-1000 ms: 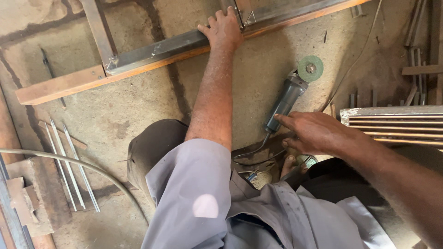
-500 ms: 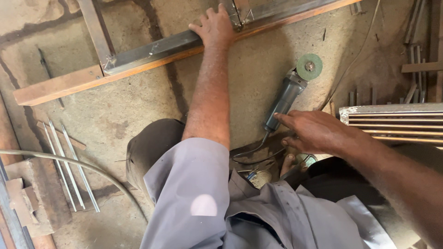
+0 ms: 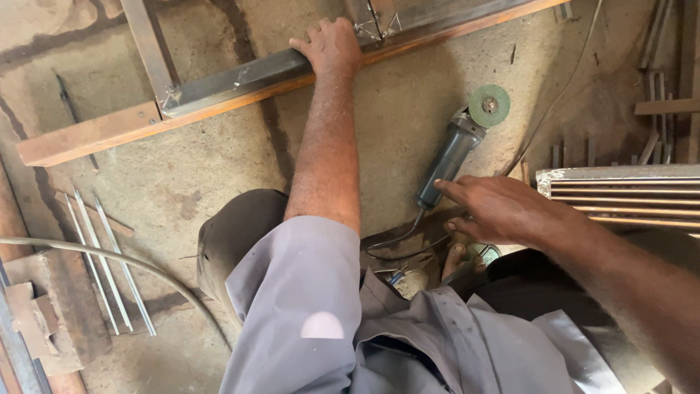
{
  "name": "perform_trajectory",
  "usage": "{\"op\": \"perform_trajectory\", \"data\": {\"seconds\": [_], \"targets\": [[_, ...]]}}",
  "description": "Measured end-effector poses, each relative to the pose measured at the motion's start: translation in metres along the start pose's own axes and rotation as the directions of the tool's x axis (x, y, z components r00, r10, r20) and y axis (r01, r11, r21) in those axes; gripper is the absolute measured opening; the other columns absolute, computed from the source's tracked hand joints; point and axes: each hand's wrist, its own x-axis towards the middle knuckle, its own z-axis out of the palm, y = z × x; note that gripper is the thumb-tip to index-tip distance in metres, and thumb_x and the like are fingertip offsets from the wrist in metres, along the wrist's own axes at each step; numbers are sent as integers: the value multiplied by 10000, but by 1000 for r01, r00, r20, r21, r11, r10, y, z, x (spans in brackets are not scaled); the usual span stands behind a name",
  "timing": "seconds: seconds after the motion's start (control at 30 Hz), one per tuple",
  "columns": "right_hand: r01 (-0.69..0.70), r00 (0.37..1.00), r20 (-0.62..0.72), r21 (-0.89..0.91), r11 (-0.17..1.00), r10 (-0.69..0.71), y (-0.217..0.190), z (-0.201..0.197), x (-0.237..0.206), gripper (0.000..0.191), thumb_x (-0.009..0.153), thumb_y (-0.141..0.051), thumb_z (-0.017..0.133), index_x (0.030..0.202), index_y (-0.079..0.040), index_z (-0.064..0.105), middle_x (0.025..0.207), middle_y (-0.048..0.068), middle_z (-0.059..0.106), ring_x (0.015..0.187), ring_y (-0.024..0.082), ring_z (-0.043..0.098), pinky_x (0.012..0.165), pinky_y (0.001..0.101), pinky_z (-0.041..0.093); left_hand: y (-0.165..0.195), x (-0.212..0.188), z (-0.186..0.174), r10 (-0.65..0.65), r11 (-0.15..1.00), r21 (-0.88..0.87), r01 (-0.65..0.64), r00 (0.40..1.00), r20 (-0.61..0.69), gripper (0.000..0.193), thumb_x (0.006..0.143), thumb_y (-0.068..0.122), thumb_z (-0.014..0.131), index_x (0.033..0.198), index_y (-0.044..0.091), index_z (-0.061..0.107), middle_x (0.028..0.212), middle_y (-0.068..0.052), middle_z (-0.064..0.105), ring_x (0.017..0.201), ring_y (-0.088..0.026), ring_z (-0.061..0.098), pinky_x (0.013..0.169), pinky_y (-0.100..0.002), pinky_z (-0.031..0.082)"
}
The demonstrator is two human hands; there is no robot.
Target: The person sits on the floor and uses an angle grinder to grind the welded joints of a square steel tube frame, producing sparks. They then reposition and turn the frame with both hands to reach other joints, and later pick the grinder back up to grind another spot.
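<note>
Two hands: one on frame (image 3: 240,79), one by grinder (image 3: 456,149).

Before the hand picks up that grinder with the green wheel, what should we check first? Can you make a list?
1. Right hand reaches the angle grinder at its handle end, away from the green disc: ok.
2. Disc stopped: cannot tell.
3. Guard over the disc: cannot tell.
4. Cord free: not ok, it loops under the right hand.
5. Left hand steadies the metal frame, away from the disc: ok.
</note>
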Motion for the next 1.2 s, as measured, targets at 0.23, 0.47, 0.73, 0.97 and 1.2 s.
{"op": "perform_trajectory", "data": {"seconds": [0.23, 0.47, 0.73, 0.97, 1.2], "targets": [[30, 999, -29, 23, 999, -30, 8, 6, 1, 815, 854, -353, 721, 1569, -148, 387, 1293, 136, 615, 1141, 334, 653, 964, 440, 550, -1, 2, 4, 13, 1000, 9, -13, 1000, 8, 347, 856, 215, 727, 1196, 176, 673, 1277, -87, 621, 1290, -355, 533, 1131, -770, 199], [63, 996, -61, 11, 998, -62, 10, 7, 2, 816, 844, -346, 732, 1556, -125, 402, 1233, 145, 639, 1101, 341, 668, 941, 445, 556, -2, 1, 4, 25, 1000, -3, -25, 999, -44, 417, 804, 199, 779, 1203, 160, 665, 1310, -79, 589, 1280, -367, 535, 1122, -754, 216], [41, 999, -18, 3, 999, -41, 12, 10, 4, 823, 847, -324, 732, 1568, -133, 385, 1226, 135, 639, 1101, 323, 673, 953, 434, 559, -1, 2, 4, 42, 998, 43, -41, 999, -34, 426, 815, 207, 796, 1220, 162, 672, 1318, -69, 586, 1253, -355, 560, 1107, -732, 261], [30, 999, -11, 20, 999, -30, 13, 12, 6, 825, 839, -306, 732, 1569, -138, 387, 1243, 129, 635, 1116, 317, 668, 960, 429, 557, 0, 3, 6, 54, 998, 45, -52, 998, -32, 392, 832, 211, 777, 1211, 181, 679, 1307, -56, 597, 1272, -353, 548, 1096, -726, 281], [38, 999, -30, 35, 999, -37, 14, 13, 6, 822, 834, -300, 734, 1564, -133, 396, 1258, 138, 632, 1126, 323, 664, 960, 432, 554, 2, 4, 8, 49, 997, 58, -47, 998, -34, 434, 814, 225, 779, 1228, 173, 661, 1314, -55, 590, 1272, -343, 544, 1094, -718, 280]]}}
